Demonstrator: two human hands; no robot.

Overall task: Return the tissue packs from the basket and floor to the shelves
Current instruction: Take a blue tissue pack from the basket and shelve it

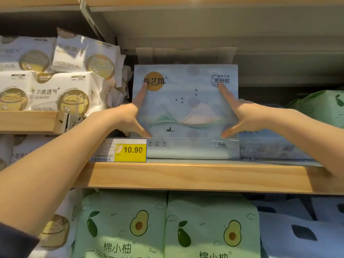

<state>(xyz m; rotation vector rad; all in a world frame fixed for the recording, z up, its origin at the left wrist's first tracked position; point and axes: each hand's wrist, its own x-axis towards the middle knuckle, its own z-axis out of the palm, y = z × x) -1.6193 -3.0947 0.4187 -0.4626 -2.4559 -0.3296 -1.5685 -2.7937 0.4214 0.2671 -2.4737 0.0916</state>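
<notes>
A pale blue tissue pack (186, 101) with a gold disc, birds and a small boat stands upright on the wooden shelf (186, 175), behind a clear front rail. My left hand (130, 116) presses its left edge, forefinger up on the gold disc and thumb at the bottom corner. On the opposite edge, my right hand (236, 112) mirrors that hold, forefinger by the printed text and thumb low. Both hands grip the pack between them.
White cat-print packs (61, 90) are stacked on the shelf to the left. Green packs (320, 107) and low blue packs (268, 146) sit to the right. Avocado-print green packs (167, 224) fill the shelf below. A yellow 10.90 price tag (130, 150) hangs on the rail.
</notes>
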